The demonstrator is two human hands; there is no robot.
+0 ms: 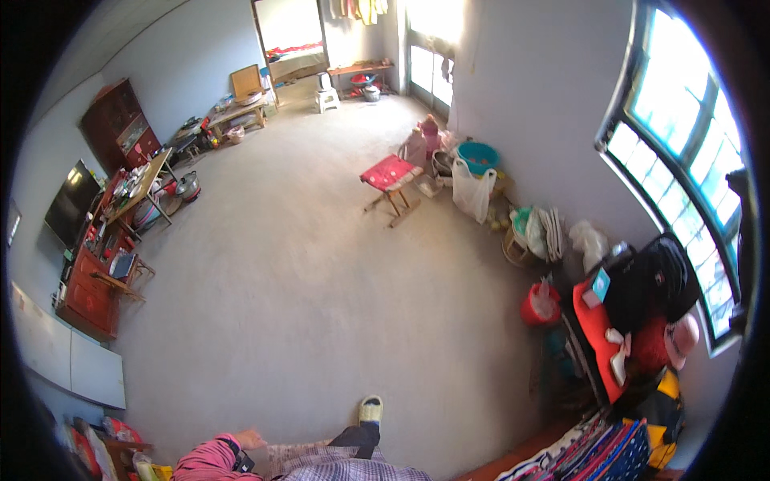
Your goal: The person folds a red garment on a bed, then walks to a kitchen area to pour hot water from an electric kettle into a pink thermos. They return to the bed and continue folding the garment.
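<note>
My left hand [248, 439] shows at the bottom edge, at the end of a pink sleeve with a dark strap around the wrist area. It is beside a plaid cloth garment [325, 466] over my front; the hand is slightly blurred, and whether it grips anything cannot be made out. My right hand is out of view. One foot in a pale yellow slipper [371, 410] stands on the concrete floor before me. Farther ahead, right of centre, stands a folding stool with a red cushion [391, 173].
On the right are a red bucket [540, 304], a table with a red cover [592, 337], a white plastic bag [473, 189] and a teal basin [478, 157]. A wooden chair [123, 276], a folding table [139, 186] and a white cabinet [96, 370] line the left.
</note>
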